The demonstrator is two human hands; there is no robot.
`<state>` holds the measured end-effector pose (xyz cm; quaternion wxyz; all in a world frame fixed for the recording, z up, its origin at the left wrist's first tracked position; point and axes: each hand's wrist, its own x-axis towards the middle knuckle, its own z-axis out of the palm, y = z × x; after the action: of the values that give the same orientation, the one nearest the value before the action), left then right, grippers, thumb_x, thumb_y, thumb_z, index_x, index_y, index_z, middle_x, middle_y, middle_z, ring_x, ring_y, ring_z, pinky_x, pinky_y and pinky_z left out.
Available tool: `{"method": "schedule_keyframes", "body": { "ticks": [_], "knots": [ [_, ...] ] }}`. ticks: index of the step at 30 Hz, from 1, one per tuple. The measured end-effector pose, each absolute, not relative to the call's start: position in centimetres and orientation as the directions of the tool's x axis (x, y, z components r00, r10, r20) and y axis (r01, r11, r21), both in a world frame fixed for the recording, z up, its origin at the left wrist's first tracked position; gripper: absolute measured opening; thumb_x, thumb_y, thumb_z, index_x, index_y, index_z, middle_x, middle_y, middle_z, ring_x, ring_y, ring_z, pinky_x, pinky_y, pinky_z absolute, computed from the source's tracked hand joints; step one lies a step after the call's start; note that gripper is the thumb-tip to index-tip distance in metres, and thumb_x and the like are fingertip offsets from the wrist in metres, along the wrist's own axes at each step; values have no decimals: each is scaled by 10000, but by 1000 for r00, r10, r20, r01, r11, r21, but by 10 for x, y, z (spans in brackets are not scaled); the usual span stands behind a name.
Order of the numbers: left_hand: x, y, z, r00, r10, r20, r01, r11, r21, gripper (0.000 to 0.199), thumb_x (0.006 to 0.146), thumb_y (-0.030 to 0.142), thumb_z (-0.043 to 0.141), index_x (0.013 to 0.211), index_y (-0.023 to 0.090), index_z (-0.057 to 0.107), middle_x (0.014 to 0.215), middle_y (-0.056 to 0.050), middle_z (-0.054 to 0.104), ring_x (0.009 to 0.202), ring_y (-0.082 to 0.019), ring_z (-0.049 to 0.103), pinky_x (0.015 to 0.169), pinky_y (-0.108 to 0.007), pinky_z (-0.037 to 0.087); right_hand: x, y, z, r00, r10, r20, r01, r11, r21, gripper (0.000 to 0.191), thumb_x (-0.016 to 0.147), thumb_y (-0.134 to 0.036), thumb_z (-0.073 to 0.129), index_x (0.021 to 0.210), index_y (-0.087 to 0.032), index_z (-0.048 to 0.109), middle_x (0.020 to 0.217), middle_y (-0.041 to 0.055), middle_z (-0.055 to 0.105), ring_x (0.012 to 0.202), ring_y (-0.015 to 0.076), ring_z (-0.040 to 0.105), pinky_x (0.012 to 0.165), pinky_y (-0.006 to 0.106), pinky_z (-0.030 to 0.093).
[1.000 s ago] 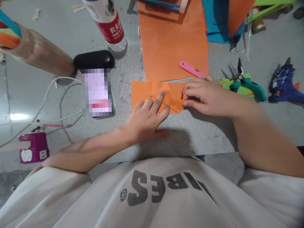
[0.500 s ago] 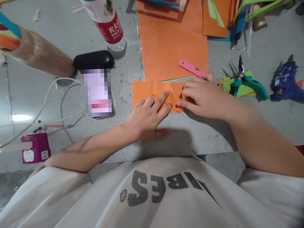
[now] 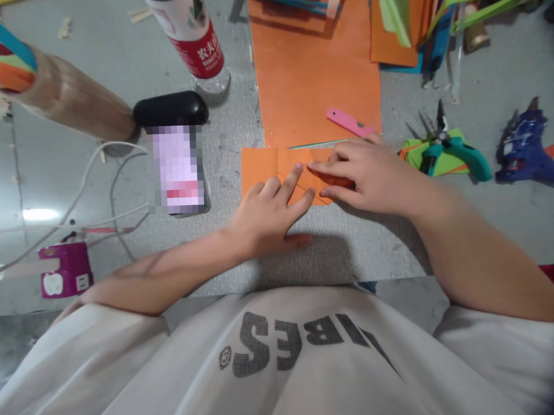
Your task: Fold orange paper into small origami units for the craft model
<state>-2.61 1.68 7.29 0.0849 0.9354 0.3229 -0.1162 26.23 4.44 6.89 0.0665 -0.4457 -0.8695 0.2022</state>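
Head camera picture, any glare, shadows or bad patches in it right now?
In the head view, glare makes a white streak on the table at far left; in the head view, a dark shadow falls below the left hand; also in the head view, coarse pixelation covers the phone screen, and the right corners darken.
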Motion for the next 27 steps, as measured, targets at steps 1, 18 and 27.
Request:
{"method": "schedule_keyframes", "body": {
  "ticks": [1,18,27],
  "knots": [
    [-26,17,73,762,585,-276,626,-775,85,961,1095,718,827,1866,251,492,2032,-316,283,1456,-507,693,1040,-652,656,262,44,70,-589,805,-79,758,516,-398,508,1165,-502,624,1568,-305,862,1169,143,811,1176,388,714,1126,589,455],
    [-25,15,73,753,593,-284,634,-769,76,989,1083,721,852,1870,245,489,2046,-307,233,1505,-528,678,1084,-672,654,261,43,69,-508,851,-133,833,446,-326,695,1133,-621,692,1753,-307,687,1465,186,843,1390,476,737,1152,614,466],
    [-24,17,82,753,568,-332,618,-783,61,900,1135,684,817,1918,442,445,2060,-278,254,1466,-499,699,1095,-662,632,279,49,74,-480,864,-151,807,367,-462,517,1090,-737,773,1493,-415,811,1232,87,898,1141,417,802,969,578,544]
  ]
}}
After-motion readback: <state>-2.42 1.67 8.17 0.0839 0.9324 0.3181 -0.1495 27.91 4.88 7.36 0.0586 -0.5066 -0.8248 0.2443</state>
